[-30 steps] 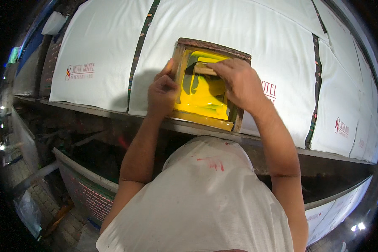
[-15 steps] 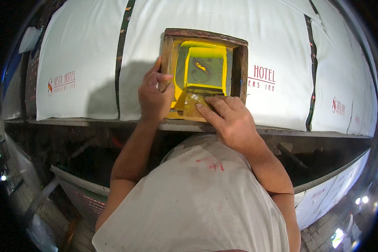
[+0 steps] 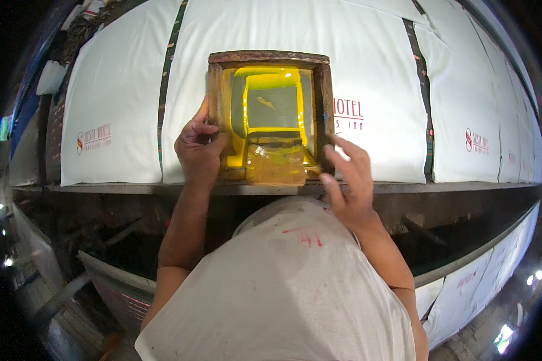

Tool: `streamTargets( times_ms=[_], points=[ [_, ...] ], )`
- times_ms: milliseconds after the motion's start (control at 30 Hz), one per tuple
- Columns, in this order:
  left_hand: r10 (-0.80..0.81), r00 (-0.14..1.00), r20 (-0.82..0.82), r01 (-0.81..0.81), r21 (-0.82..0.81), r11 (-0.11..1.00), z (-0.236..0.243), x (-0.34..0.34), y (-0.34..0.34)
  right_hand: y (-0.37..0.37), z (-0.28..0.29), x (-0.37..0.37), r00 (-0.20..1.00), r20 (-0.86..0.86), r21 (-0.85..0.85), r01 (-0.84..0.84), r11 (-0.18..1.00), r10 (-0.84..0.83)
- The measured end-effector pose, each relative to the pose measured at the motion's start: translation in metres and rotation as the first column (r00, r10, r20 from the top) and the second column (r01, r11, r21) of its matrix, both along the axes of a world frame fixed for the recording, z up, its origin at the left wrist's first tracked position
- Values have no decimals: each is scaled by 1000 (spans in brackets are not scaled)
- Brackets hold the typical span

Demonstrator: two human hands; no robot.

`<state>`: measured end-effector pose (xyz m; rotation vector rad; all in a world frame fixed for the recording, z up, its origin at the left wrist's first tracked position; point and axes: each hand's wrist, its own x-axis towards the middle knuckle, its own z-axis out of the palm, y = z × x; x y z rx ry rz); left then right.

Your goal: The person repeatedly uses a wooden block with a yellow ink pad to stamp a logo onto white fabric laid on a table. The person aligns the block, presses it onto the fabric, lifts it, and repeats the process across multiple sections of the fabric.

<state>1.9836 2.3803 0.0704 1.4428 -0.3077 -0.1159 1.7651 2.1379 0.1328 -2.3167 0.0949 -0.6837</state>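
A wooden screen-printing frame [image 3: 269, 57] lies over white printed fabric near the table's front edge. Yellow ink [image 3: 271, 80] borders its greyish mesh [image 3: 277, 102], where a small yellow mark shows. At the frame's near end rests a squeegee [image 3: 275, 163], a flat amber, ink-smeared blade, with neither hand on it. My left hand [image 3: 198, 147] grips the frame's left side, thumb inside and fingers outside. Beside the lower right side is my right hand [image 3: 352, 177], slightly blurred. Its fingers are apart and hold nothing; whether a fingertip touches the wood I cannot tell.
White fabric pieces [image 3: 117, 90] with red lettering and emblems cover the table, dark strips [image 3: 421, 72] between them. The table's front edge [image 3: 114, 188] runs just before me. Behind me stands another table [image 3: 463, 280] with white pieces.
My right hand has let go of the squeegee and moved to the frame's right side. The emblem outline seen through the mesh has gone from sight. The whole view has shifted slightly.
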Motion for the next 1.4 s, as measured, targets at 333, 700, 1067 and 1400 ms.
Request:
streamTargets(
  times_ms=[333, 700, 1067, 1400],
  points=[
    [-67, 997, 26, 66, 27, 997, 17, -132, -128, -113, -16, -137, 908, -355, 581, 402, 708, -225],
    [-75, 997, -21, 75, -20, 997, 25, -245, -208, -213, -38, -249, 969, -232, 622, 217, 753, -88],
    [12, 997, -71, -10, 25, 1000, 18, -231, -207, -220, -30, -240, 974, -219, 603, 178, 778, -54],
    [-173, 985, -27, 168, -120, 978, -5, -191, -247, -236, -9, -227, 949, -312, 634, 242, 735, -43]
  ],
)
